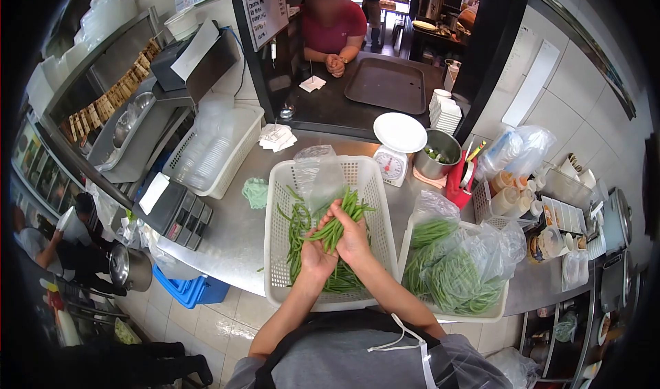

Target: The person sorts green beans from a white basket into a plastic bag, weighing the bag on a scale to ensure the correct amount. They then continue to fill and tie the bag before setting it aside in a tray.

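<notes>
A bundle of green beans (328,233) is gathered between my two hands, above a white perforated basket (275,255). My left hand (317,257) is curled round the lower end of the bundle. From the right side, my right hand (352,236) wraps its fingers over the same beans. Loose green beans (297,225) lie in the basket under and around my hands. A clear plastic bag (320,176) rests at the basket's far end, just beyond the bundle. Some fingertips are hidden by the beans.
Right of the basket, another white basket holds bagged green beans (454,279). A kitchen scale (392,165) with a white plate and a metal pot (438,156) stand behind. At left is a basket of plastic lids (213,148). A person (335,31) leans at the pass-through beside a tray (386,85).
</notes>
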The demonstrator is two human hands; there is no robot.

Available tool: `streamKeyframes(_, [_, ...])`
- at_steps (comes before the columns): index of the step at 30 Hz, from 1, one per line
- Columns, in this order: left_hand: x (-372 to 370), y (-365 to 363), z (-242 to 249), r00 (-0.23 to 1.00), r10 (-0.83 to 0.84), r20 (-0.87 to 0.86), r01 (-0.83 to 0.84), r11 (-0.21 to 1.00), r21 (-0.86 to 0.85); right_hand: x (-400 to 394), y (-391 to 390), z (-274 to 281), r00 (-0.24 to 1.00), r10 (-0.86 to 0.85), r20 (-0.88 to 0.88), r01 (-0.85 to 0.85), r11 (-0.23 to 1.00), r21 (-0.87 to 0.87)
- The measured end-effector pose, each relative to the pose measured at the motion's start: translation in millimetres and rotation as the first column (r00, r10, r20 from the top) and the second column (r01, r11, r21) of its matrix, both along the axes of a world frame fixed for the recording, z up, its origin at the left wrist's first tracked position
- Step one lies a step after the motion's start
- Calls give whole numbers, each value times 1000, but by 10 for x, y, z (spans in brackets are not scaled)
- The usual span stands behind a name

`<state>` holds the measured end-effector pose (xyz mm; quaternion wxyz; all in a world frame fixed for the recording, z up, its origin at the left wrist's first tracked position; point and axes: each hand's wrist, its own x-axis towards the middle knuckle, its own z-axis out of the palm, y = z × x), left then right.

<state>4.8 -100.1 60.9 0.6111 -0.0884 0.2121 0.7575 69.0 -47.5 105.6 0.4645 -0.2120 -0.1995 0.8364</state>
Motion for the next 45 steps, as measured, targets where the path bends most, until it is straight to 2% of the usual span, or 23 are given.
streamKeyframes(1, [-7,7,22,1000,-1,-11,1,1000,-18,13,27,-37,999,3,-32,-3,1000,-25])
streamKeyframes(4, [-208,56,160,967,-110,-232,109,994,-16,131,149,-86,997,3,-80,-9,997,-74])
streamKeyframes(5, [-332,168,92,898,-73,-434,46,996,-72,198,140,-13,998,-3,-58,-2,997,-81])
streamKeyframes(6, [-449,273,140,721,-83,-688,-16,991,-136,258,135,25,999,-9,-36,6,996,-90])
streamKeyframes(7, [-578,397,199,476,-113,-872,-94,979,-178,304,148,-12,1000,5,-21,-6,997,-73])
streamKeyframes(8, [-753,566,142,106,-119,-987,-234,962,-142,324,135,-33,1000,19,-14,-20,996,-82])
streamKeyframes(9, [-943,758,57,-278,-155,-948,-346,937,-52,342,118,-50,999,32,-8,-33,995,-90])
streamKeyframes(11, [-1265,1083,53,-243,-364,-899,-249,919,-305,360,86,-149,997,82,-1,-81,989,-120])
streamKeyframes(14, [-1382,1292,217,198,-608,-769,46,789,-612,361,-16,-162,990,135,35,-129,983,-134])
streamKeyframes(15, [-1444,1343,164,255,-600,-758,108,797,-594,370,-34,-165,987,157,29,-152,980,-124])
streamKeyframes(18, [-1537,1514,-128,29,-606,-795,96,793,-601,434,18,-88,978,201,56,-192,972,-137])
streamKeyframes(19, [-1373,1388,39,-16,-486,-874,48,873,-486,471,64,-38,979,201,39,-196,974,-110])
streamKeyframes(22, [-1099,1087,384,-97,-261,-960,113,956,-272,535,301,233,992,124,22,-124,992,8])
streamKeyframes(24, [-944,896,627,-100,-205,-974,184,958,-221,505,458,549,999,45,29,-46,999,23])
streamKeyframes(26, [-826,771,745,-105,-152,-983,229,958,-173,408,622,783,998,-30,46,22,985,171])
streamKeyframes(29, [-760,679,798,-55,-167,-985,283,943,-175,125,763,969,987,-154,47,123,911,394])
streamKeyframes(33, [-722,605,846,0,-158,-987,294,944,-151,-340,910,534,899,-360,251,131,765,630])
streamKeyframes(35, [-702,577,863,-2,-122,-993,261,958,-118,-468,927,197,807,-479,345,54,642,765])
streamKeyframes(38, [-877,550,912,73,-219,-973,255,947,-194,-424,824,39,748,-447,491,-276,463,842])
streamKeyframes(39, [-918,536,910,72,-222,-972,223,954,-201,-408,847,5,676,-464,572,-441,367,819])
streamKeyframes(41, [-957,523,896,7,-255,-967,244,938,-246,-372,868,-67,499,-527,688,-728,176,663])
streamKeyframes(44, [-907,501,939,-41,-296,-954,282,913,-295,-423,954,6,176,-614,770,-956,82,283])
streamKeyframes(45, [-868,487,970,-49,-309,-950,296,904,-309,-458,980,-34,164,-612,774,-952,108,287])
